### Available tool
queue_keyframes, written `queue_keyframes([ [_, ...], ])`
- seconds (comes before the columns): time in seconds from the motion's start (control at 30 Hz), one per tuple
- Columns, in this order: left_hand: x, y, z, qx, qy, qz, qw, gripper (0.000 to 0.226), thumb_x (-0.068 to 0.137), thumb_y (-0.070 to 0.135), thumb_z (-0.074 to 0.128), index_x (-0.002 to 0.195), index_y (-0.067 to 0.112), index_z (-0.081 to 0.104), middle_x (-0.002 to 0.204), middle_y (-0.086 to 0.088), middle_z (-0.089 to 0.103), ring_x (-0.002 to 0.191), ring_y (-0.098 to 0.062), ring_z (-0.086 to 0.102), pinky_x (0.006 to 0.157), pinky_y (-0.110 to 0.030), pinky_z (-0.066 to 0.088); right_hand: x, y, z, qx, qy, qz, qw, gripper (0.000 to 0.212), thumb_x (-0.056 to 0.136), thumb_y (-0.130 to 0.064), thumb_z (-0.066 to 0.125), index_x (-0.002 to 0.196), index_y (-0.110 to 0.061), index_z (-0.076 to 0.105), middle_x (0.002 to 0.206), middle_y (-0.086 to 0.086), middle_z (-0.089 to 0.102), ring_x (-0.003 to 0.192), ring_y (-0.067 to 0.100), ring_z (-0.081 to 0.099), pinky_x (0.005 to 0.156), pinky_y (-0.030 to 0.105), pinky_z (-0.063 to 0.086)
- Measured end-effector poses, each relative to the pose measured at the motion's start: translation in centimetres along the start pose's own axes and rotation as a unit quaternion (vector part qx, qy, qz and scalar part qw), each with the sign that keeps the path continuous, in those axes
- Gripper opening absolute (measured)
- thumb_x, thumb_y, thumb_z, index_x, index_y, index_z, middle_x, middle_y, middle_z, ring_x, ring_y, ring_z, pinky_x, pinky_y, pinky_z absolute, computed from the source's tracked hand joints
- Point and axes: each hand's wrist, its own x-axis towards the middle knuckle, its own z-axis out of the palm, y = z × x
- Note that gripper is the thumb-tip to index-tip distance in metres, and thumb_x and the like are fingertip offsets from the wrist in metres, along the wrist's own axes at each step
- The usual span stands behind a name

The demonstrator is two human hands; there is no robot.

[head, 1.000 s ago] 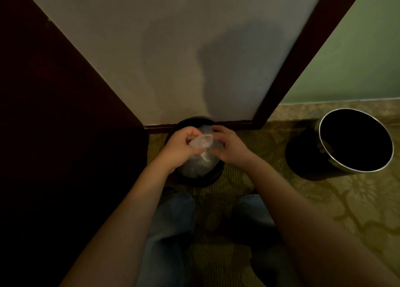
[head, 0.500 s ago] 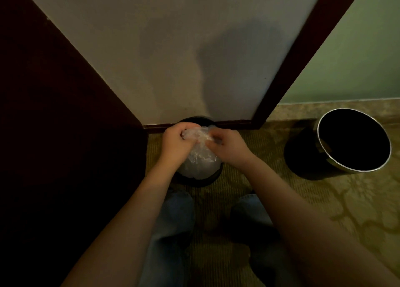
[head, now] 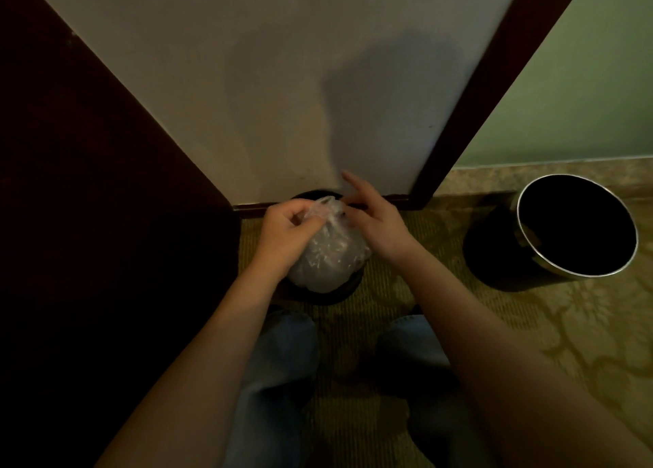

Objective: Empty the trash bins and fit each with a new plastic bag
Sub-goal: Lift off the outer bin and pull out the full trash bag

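- Head view: both forearms reach forward and down; the left hand (head: 286, 231) is curled, pinching the gathered neck of the clear plastic bag (head: 328, 252).
- Right hand (head: 378, 224) has loose, straightened fingers with the index raised beside that neck, gripping nothing.
- Bag bulges beneath both hands, sitting in the dark bin (head: 332, 296).
- Second bin (head: 494, 255) stands well right of the right hand.

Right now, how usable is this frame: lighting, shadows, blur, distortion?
Head view: dim; the dark maroon left panel is near black, a shadow lies on the pale wall, the wide lens splays dark trim; the right hand shows slightly smeared fingers; the crinkled clear plastic bag is readable.
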Motion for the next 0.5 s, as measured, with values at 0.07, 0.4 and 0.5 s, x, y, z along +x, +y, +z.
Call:
queue_keyframes([
  [0.07,-0.1,0.1,0.2,0.013,-0.017,0.01,1.0,0.014,0.087,0.009,0.067,0.078,0.02,0.069,0.079,-0.003,0.067,0.077,-0.01,0.061,0.072,-0.022,0.049,-0.1,0.1,-0.2,-0.068,-0.024,-0.044,0.996,0.05,0.096,-0.011,0.053,0.143,-0.023,0.045,0.131,0.006,0.057,0.118,0.013,0.053,0.098,0.024,0.041],
  [0.4,0.5,-1.5,-0.8,0.072,0.064,0.102,0.99,0.011,0.084,0.006,0.07,0.09,0.015,0.071,0.099,0.002,0.067,0.095,-0.01,0.064,0.088,-0.022,0.051,0.0,1.6,-0.3,-0.292,0.091,-0.117,0.945,0.02,0.097,-0.016,0.051,0.102,-0.012,0.069,0.098,0.009,0.067,0.088,0.028,0.061,0.066,0.038,0.048],
  [0.5,0.9,-3.1,-2.0,0.162,0.087,0.082,0.98,0.008,0.085,0.009,0.069,0.087,0.015,0.074,0.098,0.003,0.066,0.094,-0.011,0.063,0.085,-0.017,0.048,0.1,2.7,-0.4,-0.366,0.11,-0.078,0.921,0.021,0.096,-0.018,0.049,0.103,-0.016,0.069,0.098,0.008,0.064,0.086,0.03,0.06,0.06,0.034,0.042],
])
